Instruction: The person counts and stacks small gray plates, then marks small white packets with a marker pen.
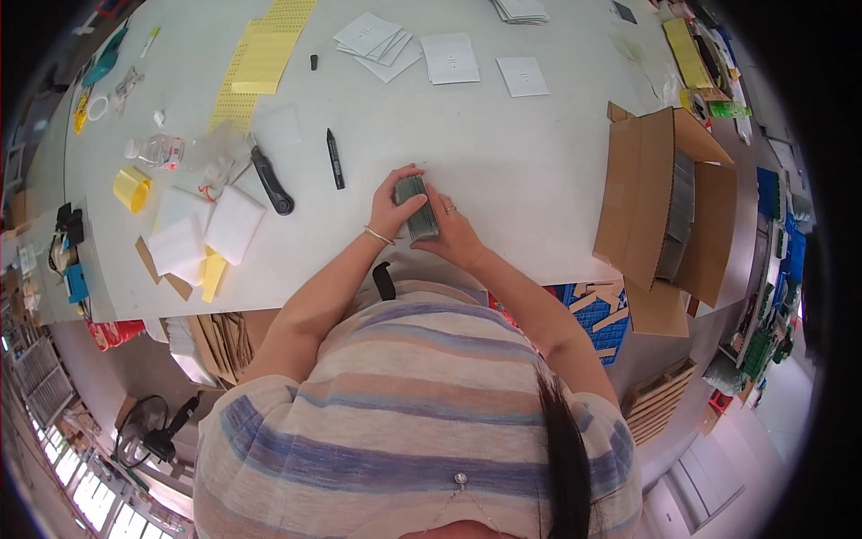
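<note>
Between my two hands, over the near part of the white table, is a stack of thin grey-green cards or plates [416,208]; their exact kind I cannot make out. My left hand [392,208] wraps round its left and far side, the thumb lying across the top. Along the right and near side, the fingers of my right hand [456,232] press against the stack. A black marker [335,159] lies to the left beyond my hands, and a black utility knife [271,180] rests further left.
An open cardboard box [639,193] with grey sheets inside stands at the right table edge. White foam pieces [235,225], a plastic bottle [157,151] and a yellow tape roll [133,188] sit at left. White paper sheets [451,58] and yellow perforated sheets [260,58] lie at the far side.
</note>
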A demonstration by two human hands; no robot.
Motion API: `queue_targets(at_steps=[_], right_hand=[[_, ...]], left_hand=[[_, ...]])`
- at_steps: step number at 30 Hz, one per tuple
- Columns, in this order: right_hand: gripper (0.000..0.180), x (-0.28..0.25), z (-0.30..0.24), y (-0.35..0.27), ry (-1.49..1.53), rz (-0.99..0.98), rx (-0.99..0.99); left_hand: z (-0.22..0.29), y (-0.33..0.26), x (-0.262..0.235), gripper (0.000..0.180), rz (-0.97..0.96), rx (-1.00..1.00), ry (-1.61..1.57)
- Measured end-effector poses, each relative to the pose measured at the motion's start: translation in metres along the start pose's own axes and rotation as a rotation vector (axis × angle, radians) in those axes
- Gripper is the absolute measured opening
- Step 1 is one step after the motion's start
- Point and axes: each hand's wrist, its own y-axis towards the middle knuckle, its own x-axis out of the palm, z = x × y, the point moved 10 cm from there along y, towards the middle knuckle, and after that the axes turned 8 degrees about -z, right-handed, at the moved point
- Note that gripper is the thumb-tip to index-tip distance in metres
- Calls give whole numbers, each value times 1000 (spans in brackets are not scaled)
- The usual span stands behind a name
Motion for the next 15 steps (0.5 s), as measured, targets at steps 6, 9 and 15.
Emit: queue_targets(at_steps=[6,9,15], right_hand=[[111,8,9,14,-10,-123,138],[114,-2,-6,12,-49,-120,-21],[103,-17,3,14,-98,-213,-25]], left_hand=[[11,3,-1,46,-108,-54,18],[9,0,-1,48,-119,-100,30],[3,-3,-4,54,-157,-141,-31]])
